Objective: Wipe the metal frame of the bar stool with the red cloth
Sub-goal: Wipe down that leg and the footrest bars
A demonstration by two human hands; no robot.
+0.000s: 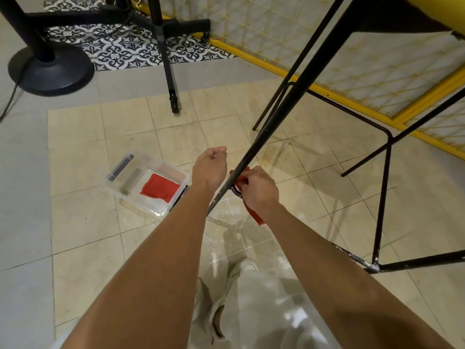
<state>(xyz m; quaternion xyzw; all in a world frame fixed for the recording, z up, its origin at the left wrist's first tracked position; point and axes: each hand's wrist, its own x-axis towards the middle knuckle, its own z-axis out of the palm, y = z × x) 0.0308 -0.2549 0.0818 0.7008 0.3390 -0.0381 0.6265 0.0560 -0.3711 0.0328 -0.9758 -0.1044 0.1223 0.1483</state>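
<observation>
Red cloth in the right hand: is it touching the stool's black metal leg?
Touching. The head view shows the red cloth wrapped round the leg, red showing on both sides of it, gripped by the right hand.

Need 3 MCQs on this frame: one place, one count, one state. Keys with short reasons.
1. Where is the clear box?
A) on the floor, left of the left hand
B) on the stool seat
C) under the fan base

2. How many red cloths show?
A) one
B) two
C) three

3. What does the right hand do?
A) hangs idle
B) grips a spray bottle
C) holds a red cloth against the stool leg

Key:
1 A, it sits on the tiles beside the left forearm.
2 B, one in the right hand, a second cloth in the box.
3 C, the fingers pinch the cloth at the black leg.
</observation>
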